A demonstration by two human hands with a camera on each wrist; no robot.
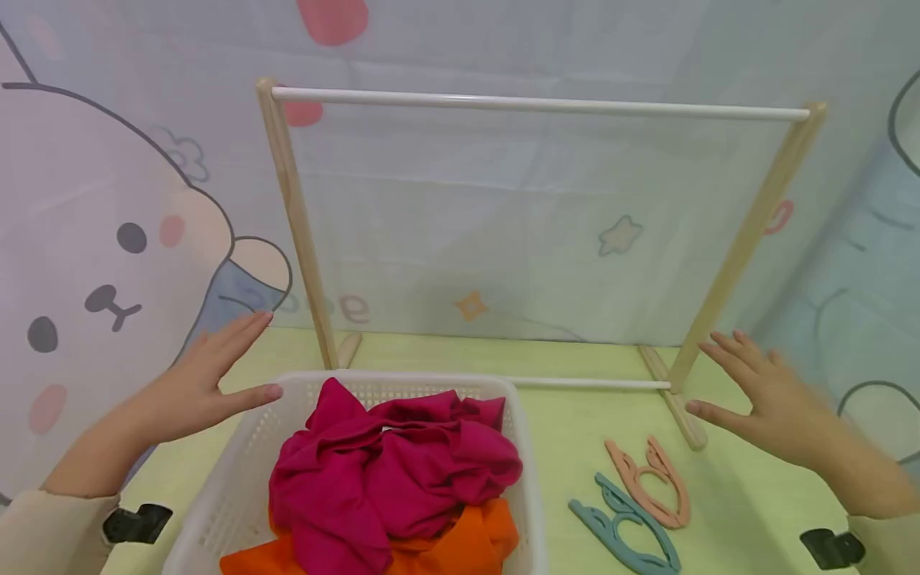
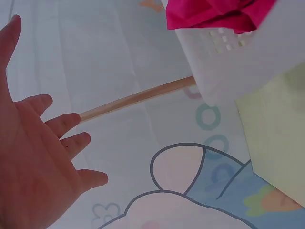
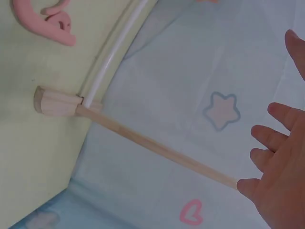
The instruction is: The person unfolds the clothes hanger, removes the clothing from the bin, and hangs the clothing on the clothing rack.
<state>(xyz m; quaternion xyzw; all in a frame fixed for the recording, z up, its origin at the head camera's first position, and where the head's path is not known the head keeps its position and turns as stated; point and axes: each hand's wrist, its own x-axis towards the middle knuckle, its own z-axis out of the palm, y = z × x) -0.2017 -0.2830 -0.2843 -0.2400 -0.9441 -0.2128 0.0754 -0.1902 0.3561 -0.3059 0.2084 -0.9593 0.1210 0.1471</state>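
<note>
My left hand [image 1: 194,383] is held in the air by the left rim of a white plastic basket [image 1: 533,495], fingers extended and holding nothing. Crumpled magenta cloth [image 1: 395,471] lies in the basket on top of orange cloth [image 1: 467,539]. Over the table's right side hovers my right hand [image 1: 776,403], its fingers spread and nothing in them. Nearest to it on the table are a pink folding hanger [image 1: 679,499] and a blue-green folding hanger [image 1: 618,543]. In the left wrist view the left hand [image 2: 43,157] has its fingers apart; the right hand [image 3: 283,157] looks alike in the right wrist view.
Behind the basket stands a rack with wooden posts [image 1: 747,231] and a white top bar [image 1: 539,104]. Its low white bar [image 1: 589,384] and wooden foot [image 1: 676,399] sit on the pale green table [image 1: 561,435]. A patterned cloth backdrop [image 1: 460,216] hangs behind.
</note>
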